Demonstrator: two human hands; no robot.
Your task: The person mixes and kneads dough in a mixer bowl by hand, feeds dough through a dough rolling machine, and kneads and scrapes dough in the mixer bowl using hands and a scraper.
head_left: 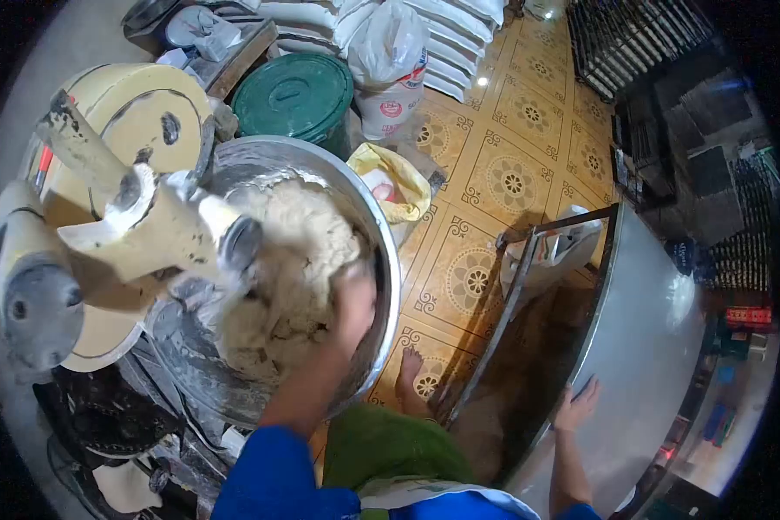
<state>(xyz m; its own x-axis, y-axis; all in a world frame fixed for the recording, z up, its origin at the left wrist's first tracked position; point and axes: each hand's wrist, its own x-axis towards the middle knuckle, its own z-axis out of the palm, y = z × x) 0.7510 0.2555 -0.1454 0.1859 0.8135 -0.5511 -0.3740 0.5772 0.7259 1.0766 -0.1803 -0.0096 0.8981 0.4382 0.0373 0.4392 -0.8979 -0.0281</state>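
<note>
My left hand (355, 303) reaches into a large metal mixing bowl (388, 260) at its right inner side, against a mass of pale dough (307, 225). Motion smears its fingers, so I cannot see whether they grip any dough. The cream-coloured arm of a dough mixer (156, 230) hangs over the bowl's left part, and dough around it looks blurred. On the near left edge of a metal-topped table (641, 347) rests my right hand (578, 403), fingers stretched out and holding nothing.
A green lidded bin (293, 95) and a stuffed white sack (390, 78) stand behind the bowl. An open yellow bag (416, 186) sits by its right rim. Patterned floor tiles (511, 178) run between bowl and table. Dark racks (641, 39) line the far right.
</note>
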